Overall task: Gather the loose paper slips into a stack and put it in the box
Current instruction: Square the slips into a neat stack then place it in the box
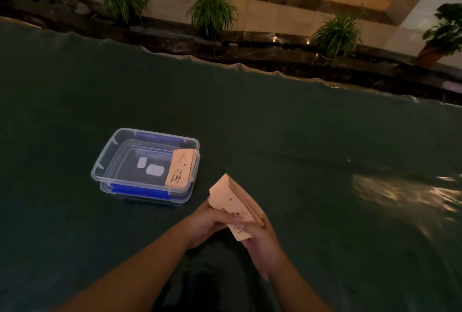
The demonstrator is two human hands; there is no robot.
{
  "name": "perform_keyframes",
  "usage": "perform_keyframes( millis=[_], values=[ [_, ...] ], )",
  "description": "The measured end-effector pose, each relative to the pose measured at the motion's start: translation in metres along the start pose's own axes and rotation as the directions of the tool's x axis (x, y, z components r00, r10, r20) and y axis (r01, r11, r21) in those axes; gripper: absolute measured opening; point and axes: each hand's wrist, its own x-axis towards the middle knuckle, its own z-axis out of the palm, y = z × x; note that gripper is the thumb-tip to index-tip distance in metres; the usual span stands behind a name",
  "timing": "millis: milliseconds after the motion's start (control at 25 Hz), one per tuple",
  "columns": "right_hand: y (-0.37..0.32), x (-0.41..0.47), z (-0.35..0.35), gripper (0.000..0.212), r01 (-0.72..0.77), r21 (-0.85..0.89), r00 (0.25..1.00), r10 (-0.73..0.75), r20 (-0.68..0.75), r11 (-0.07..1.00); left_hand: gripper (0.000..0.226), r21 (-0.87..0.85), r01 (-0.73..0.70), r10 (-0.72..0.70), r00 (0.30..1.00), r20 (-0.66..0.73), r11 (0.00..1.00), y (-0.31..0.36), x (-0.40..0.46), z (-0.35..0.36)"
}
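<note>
Both hands meet low in the middle of the view, holding one stack of paper slips (236,203) between them. The stack is pale peach-orange, long and narrow, and thick enough that its many edges show as fine darker lines along the right side. It tilts up and away from the person, its far end raised above the dark green surface (312,137) and its near end down in the palms. Small dark printed marks are scattered on the top slip, too small to read.

The left hand (211,221) comes in from the left with its fingers curled closed around the lower left edge of the stack, the thumb lying across the top face. The right hand (260,239) cradles the near end from beneath and from the right, its fingers wrapped closed around that side.

To the upper left of the hands, apart from them, sits a clear plastic box (105,161) with blue clips on its long sides; it appears to rest on its own lid. Inside, a few more slips (180,170) of the same peach colour lean against the right wall, the top one printed with a small coffee-cup drawing and text. Two pale labels show on the box's bottom.

Beyond the far edge of the surface stand potted plants (212,9) along a dark stone ledge.
</note>
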Motion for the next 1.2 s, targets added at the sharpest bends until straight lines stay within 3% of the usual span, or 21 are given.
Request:
perform_keyframes(
  millis=[120,200,280,400,520,640,800,1000,1200],
  values=[
    [0.001,-0.001,-0.014,0.08,0.022,-0.009,0.999,-0.022,-0.048,1.0,0.083,-0.023,0.087,-0.087,0.996,-0.034,0.996,0.004,0.004,-0.01],
    [-0.001,0.0,-0.024,0.074,0.083,-0.189,0.992,-0.099,-0.074,0.978,0.088,0.248,0.086,-0.071,0.995,-0.067,0.965,0.005,0.004,-0.022],
    [-0.005,0.001,-0.031,0.089,0.136,-0.375,0.984,-0.168,-0.053,0.917,0.093,0.515,0.076,-0.024,0.994,-0.107,0.854,0.003,0.004,-0.03],
    [-0.017,0.003,-0.032,0.118,0.18,-0.663,0.978,-0.205,0.042,0.726,0.099,0.72,0.008,0.135,0.981,-0.14,0.694,-0.008,0.01,-0.031],
    [-0.016,0.004,-0.038,0.122,0.15,-0.856,0.976,-0.215,0.047,0.495,0.106,0.845,0.061,0.211,0.956,-0.202,0.531,-0.025,0.016,-0.032],
    [-0.002,0.004,-0.047,0.127,0.103,-0.899,0.985,-0.17,0.032,0.425,0.126,0.908,0.104,0.203,0.959,-0.2,0.406,-0.043,0.021,-0.038],
    [0.003,0.014,-0.05,0.119,0.138,-0.952,0.962,-0.267,0.063,0.274,0.139,0.946,0.098,0.202,0.965,-0.166,0.31,-0.045,0.027,-0.041],
    [0.004,0.02,-0.047,0.12,0.203,-0.966,0.951,-0.269,0.155,0.162,0.133,0.911,0.085,0.243,0.95,-0.196,0.404,-0.045,0.028,-0.04],
    [0.008,0.027,-0.061,0.127,0.169,-0.965,0.959,-0.259,0.114,0.202,0.128,0.955,0.084,0.212,0.966,-0.148,0.285,-0.049,0.029,-0.045]
  ],
)
